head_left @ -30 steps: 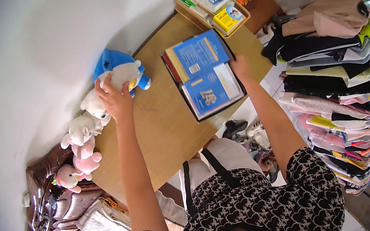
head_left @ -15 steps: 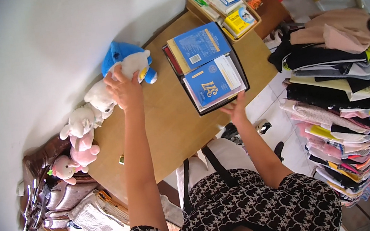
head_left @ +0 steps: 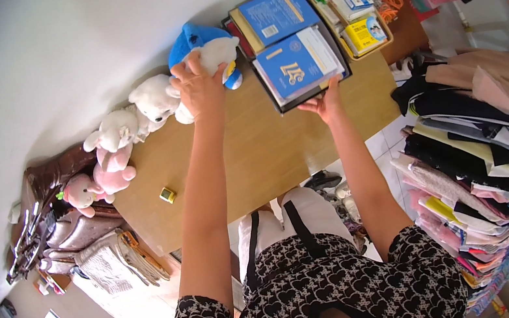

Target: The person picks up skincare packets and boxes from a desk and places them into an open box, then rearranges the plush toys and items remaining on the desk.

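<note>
My left hand (head_left: 198, 88) rests against a blue-and-white plush toy (head_left: 212, 53) by the wall, fingers curled over its near side and thumb apart. My right hand (head_left: 326, 103) is at the near right corner of a black tray (head_left: 295, 106), thumb up along the side and fingers at the front edge; whether they reach underneath is hidden. Inside the tray lie two stacks topped by blue books, a far one (head_left: 279, 14) and a near one (head_left: 290, 65). Left of my left hand sits a white plush bear (head_left: 155, 100).
A basket (head_left: 376, 50) of small boxes stands right of the tray. More plush toys, a white one (head_left: 115, 130) and a pink one (head_left: 80, 191), line the wooden table's (head_left: 254, 159) left end. A small yellow item (head_left: 168, 195) lies near the front. Clothes (head_left: 470, 146) hang at right.
The tray with the books has slid away from me toward the wall, my right hand following at its corner. My left hand stays at the blue-and-white plush toy. The view has shifted.
</note>
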Motion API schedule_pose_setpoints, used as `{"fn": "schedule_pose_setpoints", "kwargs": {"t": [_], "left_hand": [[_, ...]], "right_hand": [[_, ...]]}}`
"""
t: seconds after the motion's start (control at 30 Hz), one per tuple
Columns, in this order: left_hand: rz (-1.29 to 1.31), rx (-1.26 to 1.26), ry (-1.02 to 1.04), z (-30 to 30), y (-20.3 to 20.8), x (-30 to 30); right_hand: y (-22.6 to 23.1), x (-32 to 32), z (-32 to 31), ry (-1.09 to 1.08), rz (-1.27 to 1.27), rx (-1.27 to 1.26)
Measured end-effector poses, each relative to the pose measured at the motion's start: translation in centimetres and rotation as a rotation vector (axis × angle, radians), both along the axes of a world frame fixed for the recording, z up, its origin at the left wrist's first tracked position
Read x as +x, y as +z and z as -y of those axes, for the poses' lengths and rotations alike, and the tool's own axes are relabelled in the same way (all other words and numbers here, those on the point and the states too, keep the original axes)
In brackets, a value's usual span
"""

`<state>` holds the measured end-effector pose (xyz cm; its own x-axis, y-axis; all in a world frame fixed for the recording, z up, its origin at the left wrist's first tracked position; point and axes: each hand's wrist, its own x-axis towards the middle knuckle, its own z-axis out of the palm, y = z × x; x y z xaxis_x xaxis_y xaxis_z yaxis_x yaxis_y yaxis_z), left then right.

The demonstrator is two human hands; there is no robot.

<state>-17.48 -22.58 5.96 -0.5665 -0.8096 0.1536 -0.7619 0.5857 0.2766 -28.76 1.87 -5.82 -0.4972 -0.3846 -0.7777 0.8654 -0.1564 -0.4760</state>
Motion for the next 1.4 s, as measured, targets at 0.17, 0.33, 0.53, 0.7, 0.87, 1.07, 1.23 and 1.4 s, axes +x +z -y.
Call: {"fn": "schedule_pose_setpoints", "kwargs": {"t": [0.17,0.33,0.53,0.7,0.87,1.07,1.23,1.4], "left_hand": [[-0.007,0.085,0.005,-0.3,1.3,0.8],[-0.301,0.047,-0.062,-0.5,0.6,6.2],[-0.091,0.141,0.361,-1.7,-5.0,21.4],[0.318,0.249,0.715,-0.3,-9.6,31.8],[0.339,0.5,0.599,2.1,-11.8,37.1],[0.151,0.679,0.402,-0.3,-11.8,33.6],[-0.367,1.46,0.178,-6.9,-4.5,24.4],[-0.316,1.432,-0.024,-10.2,-1.3,19.1]], "right_hand": [[0.4,-1.4,1.1,0.054,-0.046,0.087],[-0.4,-0.1,0.6,0.003,-0.02,0.024],[-2.0,7.5,-1.8,-0.104,-0.103,0.099],[-3.2,16.0,-2.8,0.055,0.142,0.211],[-2.6,22.5,-1.3,0.187,0.261,0.171],[2.4,26.7,2.3,0.523,-0.072,0.112],[6.9,28.5,4.3,0.641,-0.798,0.219],[11.3,25.6,4.2,0.559,-0.998,0.442]]}}
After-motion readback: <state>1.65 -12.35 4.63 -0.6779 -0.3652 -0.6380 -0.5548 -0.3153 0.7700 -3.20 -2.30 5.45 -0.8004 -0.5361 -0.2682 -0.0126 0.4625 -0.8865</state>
